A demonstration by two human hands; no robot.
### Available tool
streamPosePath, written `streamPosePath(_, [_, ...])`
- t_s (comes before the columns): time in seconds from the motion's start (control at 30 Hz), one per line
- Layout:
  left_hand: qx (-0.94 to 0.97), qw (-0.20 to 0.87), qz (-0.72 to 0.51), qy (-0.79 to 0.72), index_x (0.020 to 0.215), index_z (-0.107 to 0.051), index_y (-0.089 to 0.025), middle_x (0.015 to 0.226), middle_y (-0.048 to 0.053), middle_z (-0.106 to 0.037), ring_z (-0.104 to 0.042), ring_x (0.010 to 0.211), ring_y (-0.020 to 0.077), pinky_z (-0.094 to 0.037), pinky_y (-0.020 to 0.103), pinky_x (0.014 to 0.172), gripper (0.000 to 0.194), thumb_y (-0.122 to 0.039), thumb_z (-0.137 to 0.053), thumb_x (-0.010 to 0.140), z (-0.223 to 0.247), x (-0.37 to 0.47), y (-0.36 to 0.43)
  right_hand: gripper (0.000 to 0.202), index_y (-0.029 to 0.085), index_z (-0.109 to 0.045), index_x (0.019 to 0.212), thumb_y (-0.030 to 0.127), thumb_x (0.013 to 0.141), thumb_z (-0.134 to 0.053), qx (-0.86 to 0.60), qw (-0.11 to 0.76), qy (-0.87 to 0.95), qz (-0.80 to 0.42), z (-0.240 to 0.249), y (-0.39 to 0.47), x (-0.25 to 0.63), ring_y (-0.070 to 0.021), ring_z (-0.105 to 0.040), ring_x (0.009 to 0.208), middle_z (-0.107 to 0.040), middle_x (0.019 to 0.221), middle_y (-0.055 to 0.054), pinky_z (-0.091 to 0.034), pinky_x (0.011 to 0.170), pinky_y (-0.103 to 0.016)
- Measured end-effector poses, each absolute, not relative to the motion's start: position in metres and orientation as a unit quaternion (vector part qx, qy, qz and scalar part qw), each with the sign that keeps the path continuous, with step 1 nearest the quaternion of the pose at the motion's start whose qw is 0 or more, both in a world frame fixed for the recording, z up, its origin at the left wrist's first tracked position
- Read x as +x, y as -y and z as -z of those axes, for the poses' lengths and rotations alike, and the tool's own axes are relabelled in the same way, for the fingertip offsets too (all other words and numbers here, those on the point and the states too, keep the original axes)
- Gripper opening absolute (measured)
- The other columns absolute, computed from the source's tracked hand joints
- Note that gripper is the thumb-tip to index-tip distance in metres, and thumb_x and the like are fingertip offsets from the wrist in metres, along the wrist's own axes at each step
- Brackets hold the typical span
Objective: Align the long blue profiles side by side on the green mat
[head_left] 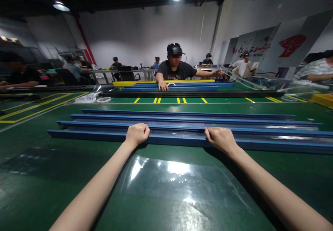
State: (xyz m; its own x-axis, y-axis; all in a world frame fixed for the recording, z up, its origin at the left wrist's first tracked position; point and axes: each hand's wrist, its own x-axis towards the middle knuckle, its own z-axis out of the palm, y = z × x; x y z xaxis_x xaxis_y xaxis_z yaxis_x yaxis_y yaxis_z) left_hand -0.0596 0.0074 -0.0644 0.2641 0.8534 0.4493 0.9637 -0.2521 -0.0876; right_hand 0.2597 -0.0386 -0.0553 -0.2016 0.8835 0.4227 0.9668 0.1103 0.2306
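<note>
Even, level pressure on each side suits this long front blue rail (pixel 179 140), foremost of its row on the green table (pixel 286 170). The left hand (pixel 137 134) and right hand (pixel 221 138) curl over it, fingers together, apparently clamped on its edge, though their tips are hidden.

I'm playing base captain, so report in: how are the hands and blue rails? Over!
Left hand, right hand: both curled on the front blue rail. More blue rails behind it. Clear sheet nearer the camera; nothing seen blocking the hands.
</note>
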Motion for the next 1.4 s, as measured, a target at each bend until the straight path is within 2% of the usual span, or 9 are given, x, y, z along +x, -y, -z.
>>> streamPosePath(0.83, [-0.763,0.164,0.128,0.612,0.064,-0.060,-0.016,0.073,0.008,-0.064,-0.058,0.068,0.0202,-0.033,0.026,0.051,0.036,-0.027,-0.028,0.078,0.067,-0.064,-0.061,0.050,0.015,-0.064,0.057,0.031,0.085,-0.025,-0.620,0.134,0.741,0.222,0.066,-0.017,0.259,-0.0133,-0.055,0.050,-0.065,0.060,-0.008,-0.017,0.045,-0.025])
streamPosePath(1.13, [-0.780,0.179,0.125,0.587,0.061,-0.057,-0.017,0.068,0.006,-0.062,-0.056,0.064,0.0170,-0.032,0.025,0.051,0.033,-0.025,-0.030,0.079,0.073,-0.065,-0.065,0.049,0.016,-0.062,0.058,0.032,0.086,-0.026,-0.580,0.155,0.766,0.231,0.072,-0.023,0.266,-0.0112,-0.052,0.050,-0.062,0.057,-0.005,-0.019,0.046,-0.024])
streamPosePath(1.27, [-0.820,0.215,0.144,0.510,0.064,-0.055,-0.017,0.067,0.005,-0.059,-0.053,0.066,0.0162,-0.036,0.025,0.057,0.032,-0.023,-0.030,0.082,0.068,-0.065,-0.065,0.044,0.017,-0.058,0.058,0.031,0.086,-0.028,-0.565,0.146,0.778,0.231,0.068,-0.022,0.271,-0.0111,-0.051,0.052,-0.059,0.057,-0.003,-0.022,0.048,-0.025])
streamPosePath(1.4, [-0.854,0.206,0.162,0.449,0.075,-0.055,-0.016,0.079,0.006,-0.057,-0.051,0.076,0.0175,-0.041,0.028,0.068,0.025,-0.024,-0.033,0.083,0.055,-0.056,-0.073,0.035,0.016,-0.058,0.070,0.029,0.086,-0.030,-0.561,0.148,0.779,0.239,0.055,-0.033,0.273,-0.0144,-0.053,0.068,-0.060,0.068,-0.005,-0.031,0.056,-0.024])
